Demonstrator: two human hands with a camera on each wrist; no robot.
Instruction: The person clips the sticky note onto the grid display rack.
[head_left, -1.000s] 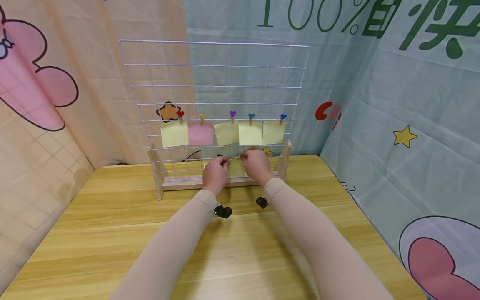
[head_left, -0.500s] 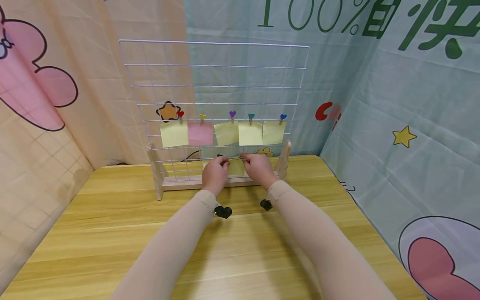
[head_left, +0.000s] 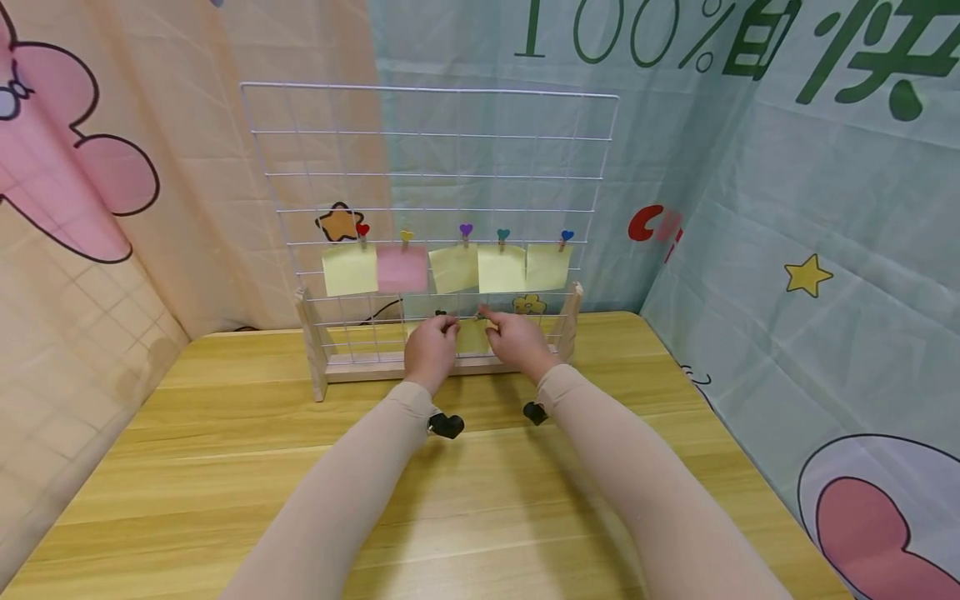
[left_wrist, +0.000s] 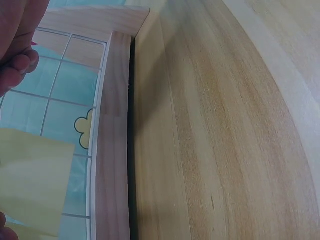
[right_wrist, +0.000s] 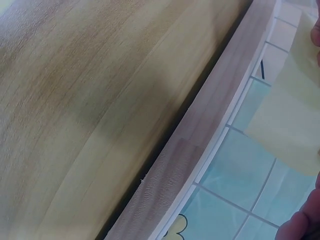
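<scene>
A yellow sticky note [head_left: 472, 337] hangs low on the white wire grid [head_left: 427, 173], between the two hands. My left hand [head_left: 429, 354] pinches it by its upper left edge. At its upper right, my right hand [head_left: 522, 343] has the index finger stretched toward a small clip [head_left: 480, 316] at the note's top edge; the other fingers are curled in. In the left wrist view the sticky note [left_wrist: 35, 180] lies flat before the wires, clear of the right hand's curled fingers [left_wrist: 20, 62]. The right wrist view shows the sticky note [right_wrist: 285, 115] bowed slightly.
Above hangs a row of several notes, among them a pink note [head_left: 402, 268], held by heart-topped clips such as the red one [head_left: 363, 230]. The grid's wooden base [head_left: 367, 369] stands on the wooden table [head_left: 480, 500]. A printed curtain [head_left: 495, 50] is behind.
My right hand has drawn slightly right and down, its fingertips parting from a pinch at the note's top, index finger now extended. My left hand has stayed in place.
</scene>
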